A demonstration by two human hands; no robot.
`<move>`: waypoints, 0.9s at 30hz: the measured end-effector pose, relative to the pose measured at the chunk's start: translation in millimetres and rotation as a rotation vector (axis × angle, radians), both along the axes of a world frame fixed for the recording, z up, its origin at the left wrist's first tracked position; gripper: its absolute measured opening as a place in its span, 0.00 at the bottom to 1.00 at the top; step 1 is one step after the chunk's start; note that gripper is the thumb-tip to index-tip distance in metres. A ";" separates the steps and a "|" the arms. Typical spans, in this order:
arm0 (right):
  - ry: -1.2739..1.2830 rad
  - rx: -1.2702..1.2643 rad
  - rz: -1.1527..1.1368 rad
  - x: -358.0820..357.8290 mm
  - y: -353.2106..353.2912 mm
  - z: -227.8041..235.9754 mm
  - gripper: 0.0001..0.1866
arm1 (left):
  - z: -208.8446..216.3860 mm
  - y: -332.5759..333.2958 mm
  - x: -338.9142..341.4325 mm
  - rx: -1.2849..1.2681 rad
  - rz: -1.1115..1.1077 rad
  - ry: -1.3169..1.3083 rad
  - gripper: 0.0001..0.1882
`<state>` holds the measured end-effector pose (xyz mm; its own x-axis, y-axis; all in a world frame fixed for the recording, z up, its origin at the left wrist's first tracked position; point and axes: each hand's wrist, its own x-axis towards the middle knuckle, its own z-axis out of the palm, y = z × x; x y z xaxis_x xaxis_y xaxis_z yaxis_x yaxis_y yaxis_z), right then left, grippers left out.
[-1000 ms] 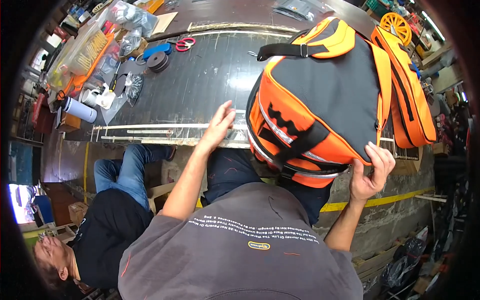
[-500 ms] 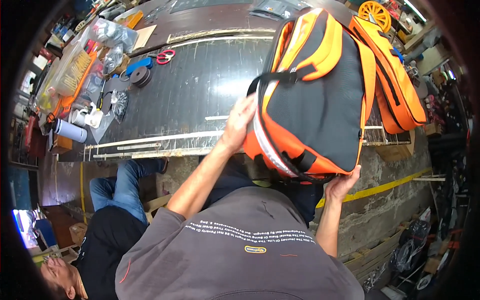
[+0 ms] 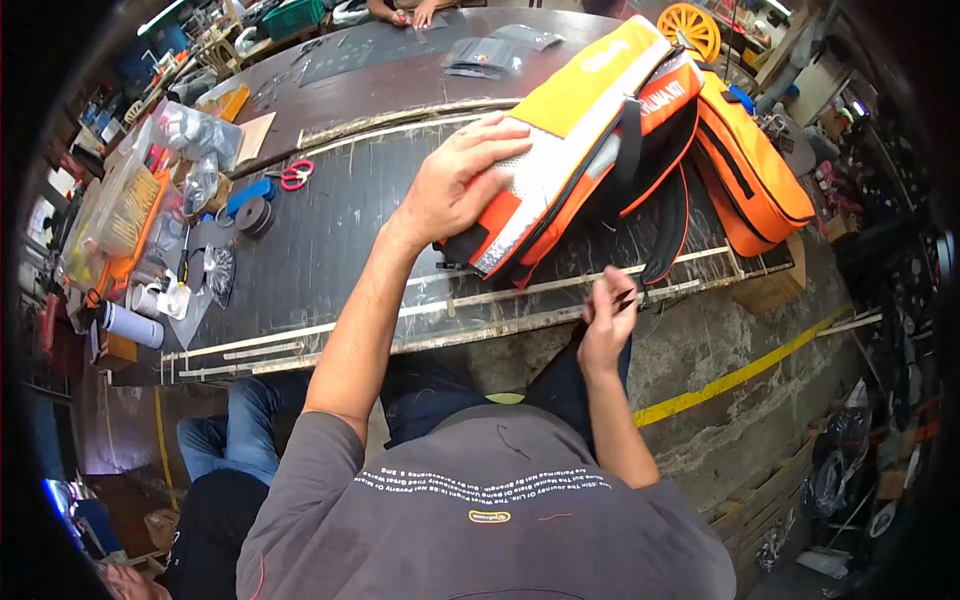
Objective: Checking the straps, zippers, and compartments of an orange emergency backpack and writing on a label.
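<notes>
Orange-and-yellow fabric bag with silver reflective panels (image 3: 580, 150) lies aslant on black-topped worktable (image 3: 320, 240). Left hand (image 3: 465, 185) spread across it; right hand (image 3: 606, 325) near, blurred, grip can't tell. Likely positioning; next move calls for steady left palm.

Orange backpack (image 3: 590, 140) was turned over, black back panel went out of sight, left hand (image 3: 468, 178) moved onto the silver-patched face (image 3: 540, 172), right hand (image 3: 608, 325) came off the bag, another person's hands (image 3: 423, 16) appeared beyond.
</notes>
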<state>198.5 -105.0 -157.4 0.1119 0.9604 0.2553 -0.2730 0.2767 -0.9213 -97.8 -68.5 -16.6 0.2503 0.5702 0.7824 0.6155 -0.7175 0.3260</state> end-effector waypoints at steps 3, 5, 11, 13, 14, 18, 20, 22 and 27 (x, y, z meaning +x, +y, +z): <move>-0.352 0.403 0.003 -1.5 22.7 65.5 0.16 | -7.5 2.1 -2.1 -0.053 0.016 -0.039 0.19; -0.572 0.496 0.074 -7.6 35.4 105.6 0.20 | -4.3 5.2 -2.3 -0.025 0.036 -0.028 0.18; -0.643 1.003 -0.080 -75.2 66.7 136.5 0.19 | -12.7 14.5 -19.9 0.212 0.297 -0.148 0.13; -0.603 0.968 -0.074 -90.4 76.1 129.4 0.09 | -25.7 8.2 -28.0 0.301 0.517 -0.329 0.13; -0.587 0.965 -0.085 -95.3 78.4 124.9 0.07 | -33.5 3.0 -29.9 0.334 0.476 -0.485 0.14; -0.553 0.848 0.017 -86.9 62.8 106.8 0.12 | -76.3 -54.7 -21.1 0.307 0.464 -0.515 0.17; -0.661 0.776 0.133 -72.5 46.1 101.5 0.18 | -92.4 -75.5 -15.3 0.201 0.451 -0.300 0.28; -0.945 0.686 0.213 -65.7 35.3 101.7 0.23 | -102.7 -77.8 -5.3 0.070 0.470 -0.336 0.33; -0.653 0.449 0.170 -104.7 37.2 112.4 0.10 | -98.3 -58.8 -5.0 0.015 0.481 -0.471 0.36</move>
